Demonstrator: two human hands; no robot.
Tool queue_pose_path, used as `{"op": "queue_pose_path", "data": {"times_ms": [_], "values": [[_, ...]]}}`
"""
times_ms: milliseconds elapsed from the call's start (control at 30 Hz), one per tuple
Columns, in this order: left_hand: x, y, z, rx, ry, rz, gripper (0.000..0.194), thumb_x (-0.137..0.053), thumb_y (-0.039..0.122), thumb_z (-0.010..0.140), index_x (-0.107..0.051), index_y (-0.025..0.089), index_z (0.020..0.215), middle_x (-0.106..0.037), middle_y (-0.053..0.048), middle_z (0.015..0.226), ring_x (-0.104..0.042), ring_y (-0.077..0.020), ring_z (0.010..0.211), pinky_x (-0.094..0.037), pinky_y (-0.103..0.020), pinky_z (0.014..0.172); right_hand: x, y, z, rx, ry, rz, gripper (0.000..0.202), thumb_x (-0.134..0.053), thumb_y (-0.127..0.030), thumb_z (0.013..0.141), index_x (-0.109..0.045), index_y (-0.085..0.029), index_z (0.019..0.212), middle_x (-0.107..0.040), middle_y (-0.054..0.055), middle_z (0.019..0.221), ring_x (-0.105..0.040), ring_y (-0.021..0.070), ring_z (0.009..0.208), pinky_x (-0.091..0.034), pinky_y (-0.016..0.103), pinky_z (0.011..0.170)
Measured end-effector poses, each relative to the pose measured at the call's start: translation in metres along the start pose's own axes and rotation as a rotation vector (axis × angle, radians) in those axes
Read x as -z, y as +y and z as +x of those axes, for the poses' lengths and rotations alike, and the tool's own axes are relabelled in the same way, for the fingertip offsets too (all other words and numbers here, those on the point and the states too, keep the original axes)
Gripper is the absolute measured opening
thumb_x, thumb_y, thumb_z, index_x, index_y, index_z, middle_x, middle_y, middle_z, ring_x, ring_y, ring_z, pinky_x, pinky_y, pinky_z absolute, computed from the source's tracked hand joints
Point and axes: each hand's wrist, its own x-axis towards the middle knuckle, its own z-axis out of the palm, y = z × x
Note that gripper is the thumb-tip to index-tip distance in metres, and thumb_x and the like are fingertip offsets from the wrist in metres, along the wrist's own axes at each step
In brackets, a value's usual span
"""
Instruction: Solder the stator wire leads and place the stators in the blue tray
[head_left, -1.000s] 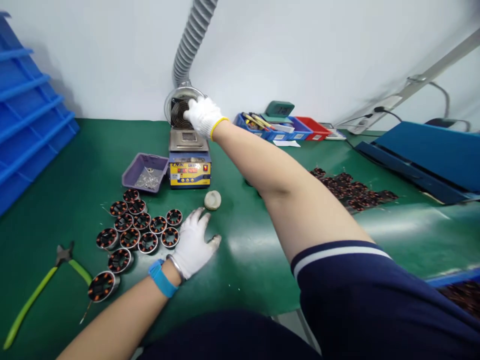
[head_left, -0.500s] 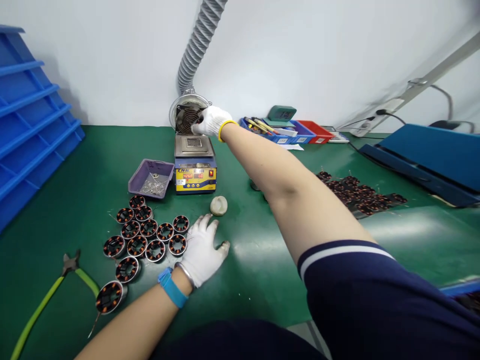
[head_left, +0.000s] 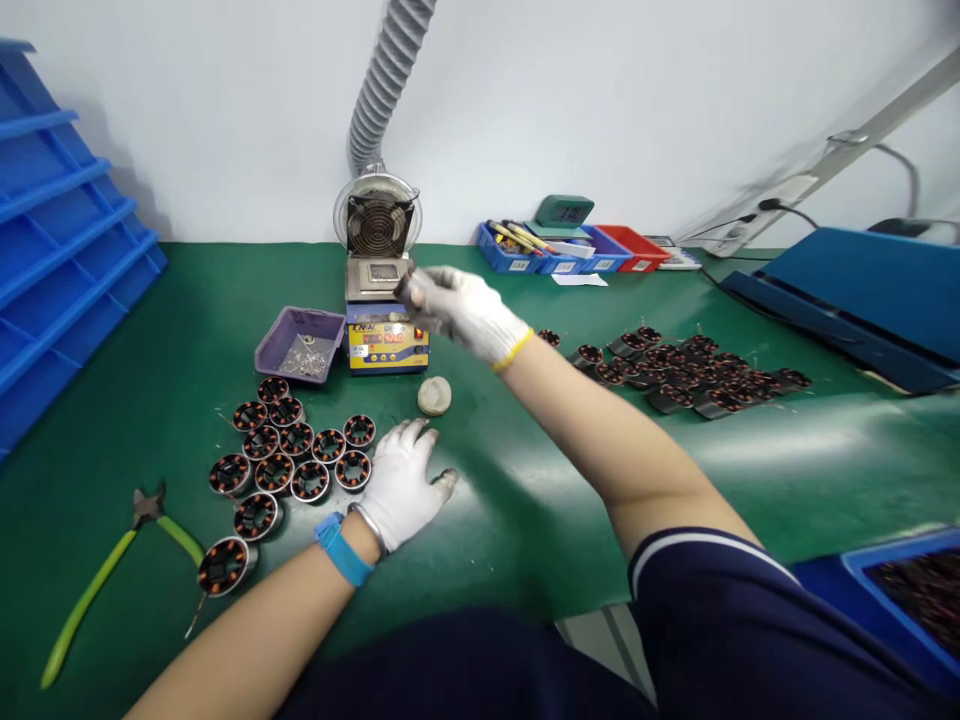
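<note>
My left hand (head_left: pixel 405 485), in a white glove with smudged fingertips, lies flat on the green table with its fingers spread. Right beside it is a group of wound motor stators (head_left: pixel 309 482), silver rings with copper coils. My right hand (head_left: pixel 463 312), gloved too, is raised in front of the solder pot (head_left: pixel 388 345), its fingers closed around a motor stator (head_left: pixel 409 290) that is blurred and partly hidden. A square opening shows on the pot's metal top. A small round whitish tub (head_left: pixel 434 396) sits just beyond my left fingertips.
Green-handled cutters (head_left: pixel 148 508) lie at the left, near a purple tray (head_left: pixel 300 345) of metal bits. A fan with a grey duct (head_left: pixel 390 80) stands behind the pot. More stators (head_left: pixel 667 368) cover the right side. A blue crate (head_left: pixel 862 590) is at lower right.
My right hand has come back from the fan and the pot's top, toward me and slightly right, with the stator in it. My left hand stays in place.
</note>
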Motion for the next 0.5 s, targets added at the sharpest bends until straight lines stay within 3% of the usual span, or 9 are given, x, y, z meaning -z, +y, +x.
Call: {"op": "queue_pose_path", "data": {"times_ms": [67, 167, 233, 300, 400, 500], "values": [[0.005, 0.007, -0.003, -0.083, -0.108, -0.019, 0.05, -0.072, 0.037, 0.081, -0.067, 0.011, 0.124, -0.062, -0.019, 0.139, -0.055, -0.0371, 0.132, -0.042, -0.053, 0.115, -0.008, 0.022, -0.053, -0.058, -0.131, 0.013, 0.059, -0.069, -0.02, 0.073, -0.057, -0.017, 0.131, -0.073, 0.006, 0.106, -0.07, 0.0174, 0.088, -0.059, 0.033, 0.082], [0.01, 0.022, -0.013, -0.196, -0.336, -0.089, 0.051, -0.069, 0.041, 0.084, -0.065, 0.015, 0.128, -0.067, -0.017, 0.132, -0.061, -0.0354, 0.125, -0.048, -0.05, 0.11, -0.025, 0.048, -0.118, -0.043, -0.25, -0.246, 0.063, -0.074, -0.015, 0.062, -0.061, -0.019, 0.124, -0.071, 0.007, 0.114, -0.07, 0.0229, 0.102, -0.057, 0.038, 0.092], [0.009, 0.031, -0.022, -0.188, -0.473, -0.127, 0.047, -0.065, 0.044, 0.086, -0.067, 0.017, 0.125, -0.072, -0.015, 0.122, -0.067, -0.0339, 0.115, -0.053, -0.047, 0.101, -0.039, 0.058, -0.141, 0.012, -0.323, -0.421, 0.059, -0.076, -0.021, 0.065, -0.063, -0.022, 0.123, -0.07, 0.007, 0.12, -0.068, 0.0263, 0.111, -0.056, 0.041, 0.095], [0.007, 0.037, -0.028, -0.13, -0.539, -0.147, 0.039, -0.062, 0.044, 0.088, -0.071, 0.019, 0.116, -0.076, -0.014, 0.111, -0.071, -0.0328, 0.106, -0.056, -0.043, 0.095, -0.051, 0.065, -0.147, 0.091, -0.393, -0.525, 0.055, -0.077, -0.028, 0.072, -0.063, -0.021, 0.124, -0.069, 0.009, 0.122, -0.066, 0.0286, 0.114, -0.055, 0.043, 0.097], [0.003, 0.039, -0.03, -0.04, -0.46, -0.194, 0.03, -0.064, 0.042, 0.087, -0.072, 0.022, 0.107, -0.077, -0.01, 0.095, -0.073, -0.0326, 0.095, -0.057, -0.042, 0.089, -0.049, 0.068, -0.143, 0.257, -0.447, -0.538, 0.072, -0.082, -0.045, 0.073, -0.057, -0.016, 0.135, -0.066, 0.015, 0.128, -0.064, 0.0309, 0.118, -0.053, 0.043, 0.099], [-0.001, 0.035, -0.024, -0.013, -0.229, -0.232, 0.031, -0.067, 0.038, 0.085, -0.07, 0.022, 0.112, -0.076, -0.011, 0.102, -0.071, -0.0353, 0.102, -0.054, -0.049, 0.097, -0.016, 0.066, -0.137, 0.363, -0.269, -0.502, 0.089, -0.079, -0.059, 0.072, -0.049, -0.015, 0.144, -0.061, 0.016, 0.138, -0.059, 0.0295, 0.125, -0.05, 0.041, 0.103]]}}
